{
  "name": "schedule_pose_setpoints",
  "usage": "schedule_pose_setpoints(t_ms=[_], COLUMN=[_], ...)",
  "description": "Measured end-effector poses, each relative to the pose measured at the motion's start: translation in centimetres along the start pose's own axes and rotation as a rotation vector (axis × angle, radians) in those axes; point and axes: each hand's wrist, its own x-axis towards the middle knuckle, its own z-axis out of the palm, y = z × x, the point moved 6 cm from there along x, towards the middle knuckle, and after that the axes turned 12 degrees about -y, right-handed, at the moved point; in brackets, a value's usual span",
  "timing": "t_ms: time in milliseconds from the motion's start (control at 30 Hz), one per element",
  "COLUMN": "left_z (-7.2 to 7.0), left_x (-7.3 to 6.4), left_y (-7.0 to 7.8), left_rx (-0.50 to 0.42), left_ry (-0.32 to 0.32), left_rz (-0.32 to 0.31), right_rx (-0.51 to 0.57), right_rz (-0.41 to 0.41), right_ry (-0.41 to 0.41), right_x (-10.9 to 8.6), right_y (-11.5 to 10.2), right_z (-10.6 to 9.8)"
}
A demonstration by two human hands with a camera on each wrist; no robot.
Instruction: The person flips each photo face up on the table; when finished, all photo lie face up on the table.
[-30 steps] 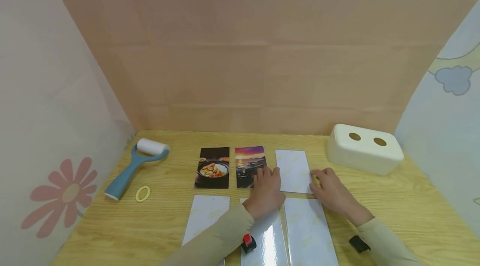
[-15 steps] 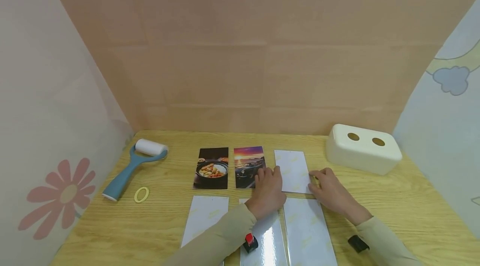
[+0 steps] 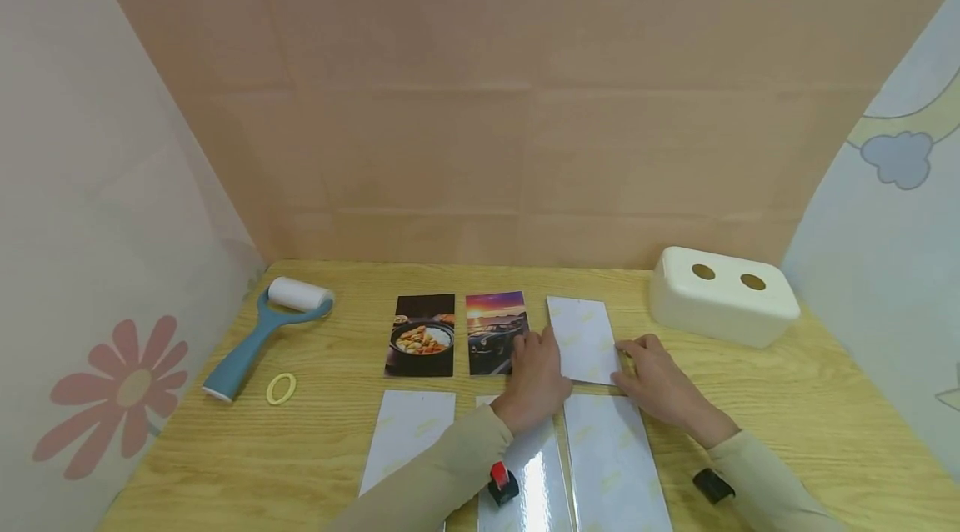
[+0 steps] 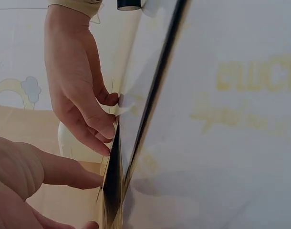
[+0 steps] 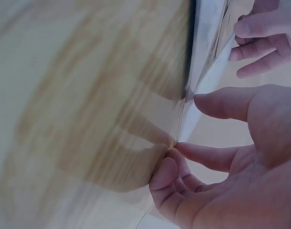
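A white-backed photo card (image 3: 583,338) lies between my two hands at the right of the back row. My left hand (image 3: 534,378) holds its left edge and my right hand (image 3: 662,379) pinches its lower right edge. The card is raised slightly; a dark underside (image 4: 118,176) shows below it in the left wrist view. In the right wrist view, thumb and fingers of my right hand (image 5: 231,148) are at the card's thin edge. To the left lie a sunset-and-car photo card (image 3: 495,332), partly behind my left fingers, and a food photo card (image 3: 422,338).
Several white sheets lie in the front row: a left one (image 3: 412,428), a glossy middle one (image 3: 534,478) and a right one (image 3: 615,465). A blue-handled lint roller (image 3: 258,340) and a yellow ring (image 3: 281,388) lie left. A cream box with two holes (image 3: 723,303) stands back right.
The white-backed card has risen and tilted slightly between the hands. Both hands keep their places at its edges, and the head view has shifted a little.
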Motion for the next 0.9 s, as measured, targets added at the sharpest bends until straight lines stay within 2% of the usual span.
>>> schedule_pose_setpoints(t_ms=[167, 367, 667, 900], left_z=[-0.1, -0.3, -0.6, -0.7], left_x=[0.2, 0.5, 0.7, 0.6], left_y=[-0.1, -0.3, -0.5, 0.1], left_rx=[-0.149, -0.330, -0.488, -0.575], left_ry=[0.029, 0.053, 0.069, 0.102], left_rz=[0.033, 0.033, 0.064, 0.102], right_rx=[-0.011, 0.003, 0.036, 0.071], right_rz=[-0.002, -0.013, -0.007, -0.031], right_ry=[0.008, 0.014, 0.018, 0.105], right_x=[0.0, -0.1, 0.1, -0.2], right_y=[-0.1, -0.4, -0.7, -1.5], right_z=[0.0, 0.1, 0.2, -0.1])
